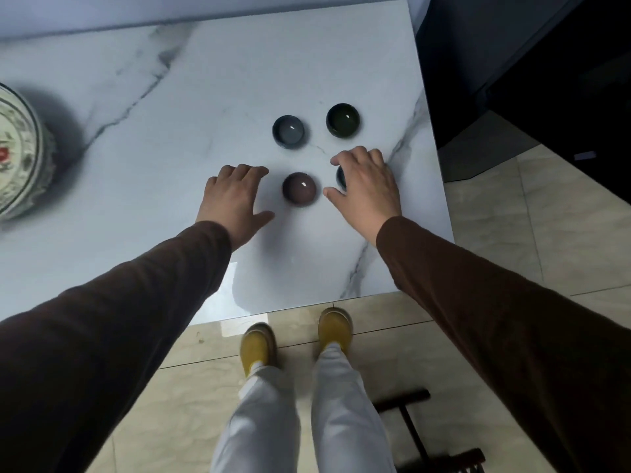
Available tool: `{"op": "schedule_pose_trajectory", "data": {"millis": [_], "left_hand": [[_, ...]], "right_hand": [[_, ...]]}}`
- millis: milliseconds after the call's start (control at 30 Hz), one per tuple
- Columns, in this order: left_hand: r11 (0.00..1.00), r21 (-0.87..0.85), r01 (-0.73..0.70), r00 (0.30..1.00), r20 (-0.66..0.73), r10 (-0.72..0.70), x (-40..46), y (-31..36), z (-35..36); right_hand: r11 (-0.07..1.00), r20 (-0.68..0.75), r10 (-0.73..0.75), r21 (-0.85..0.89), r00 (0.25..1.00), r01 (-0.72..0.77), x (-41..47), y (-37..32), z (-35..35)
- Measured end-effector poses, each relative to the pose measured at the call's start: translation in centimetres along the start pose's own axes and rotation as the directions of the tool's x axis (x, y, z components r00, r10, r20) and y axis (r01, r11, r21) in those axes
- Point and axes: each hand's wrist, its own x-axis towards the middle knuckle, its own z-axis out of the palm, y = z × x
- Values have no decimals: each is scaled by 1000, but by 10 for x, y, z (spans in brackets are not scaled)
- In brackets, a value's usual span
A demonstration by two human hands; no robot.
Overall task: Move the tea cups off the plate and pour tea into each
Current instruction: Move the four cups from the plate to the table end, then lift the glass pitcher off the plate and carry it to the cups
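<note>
Four small tea cups stand in a square on the white marble table (pixel 205 97). A grey-blue cup (pixel 288 132) is at the far left and a dark green cup (pixel 343 120) at the far right. A brown cup (pixel 299 188) sits near left, between my hands. My left hand (pixel 235 199) lies flat just left of the brown cup, fingers spread, holding nothing. My right hand (pixel 367 186) cups over a dark blue cup (pixel 340 177), fingers and thumb curled around it; only its left edge shows. No plate or teapot is in view.
A large patterned ceramic vessel (pixel 17 151) stands at the table's left edge. The table's right edge and near edge are close to the cups. Tiled floor, my feet in yellow shoes (pixel 259 346) and a dark wooden stool (pixel 409 425) lie below.
</note>
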Motion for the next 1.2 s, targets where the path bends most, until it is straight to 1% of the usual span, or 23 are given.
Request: {"op": "schedule_pose_trajectory", "data": {"millis": [167,333,467,667,900,1067,1200], "left_hand": [[999,-45,5,1000,-16,-5,-43,-46,-29],[997,-82,15,1000,-6,-15,-89,-113,-51],[992,-119,31,999,-27,-35,-117,-167,-68],[986,-147,81,997,-9,-83,-134,-224,-80],[974,-174,143,988,-41,-152,-142,-284,-105],[971,-180,159,983,-61,-172,-156,-347,-125],[952,-249,180,979,-45,-197,-170,-409,-137]], "right_hand": [[999,-4,-31,40,999,32,-24,-74,-2],[996,61,21,81,998,-25,-45,-155,14],[994,89,20,106,996,-29,-51,-221,30],[989,109,-22,150,994,6,-34,-286,50],[973,145,-71,228,987,36,1,-351,69],[951,155,-131,299,979,80,24,-428,87],[928,155,-95,372,983,31,39,-497,107]]}}
